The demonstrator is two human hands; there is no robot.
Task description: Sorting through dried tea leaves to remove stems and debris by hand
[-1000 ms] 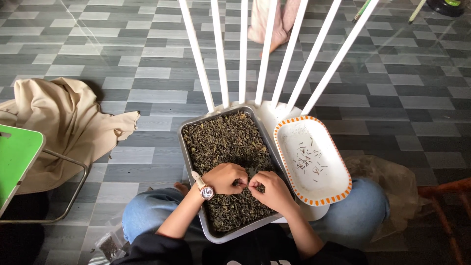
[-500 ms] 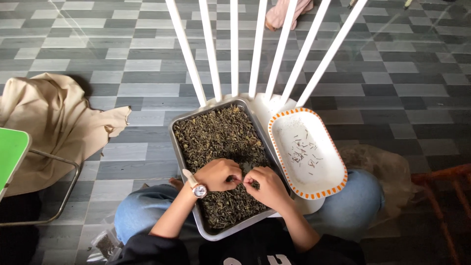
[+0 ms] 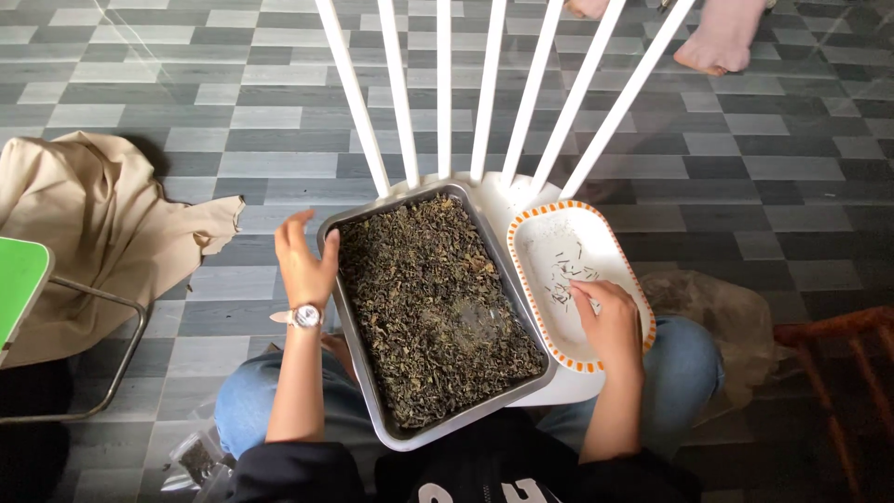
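Currently, the rectangular stainless-steel tray (image 3: 368, 307) filled with dark dried leaves (image 3: 433, 307) rests on the seat of a white spindle-back chair (image 3: 484, 102) in front of the person's knees, with an oblong white dish with an orange-dashed rim (image 3: 549, 224) lying just beside it on the right, holding a few thin stems (image 3: 563, 275). The left hand (image 3: 303, 261), wearing a wristwatch (image 3: 304, 317), is open with fingers spread and holds nothing, its thumb at the tray's left rim. The right hand (image 3: 610, 321) rests in the dish, fingertips pinched together near the stems; whether it grips anything cannot be determined.
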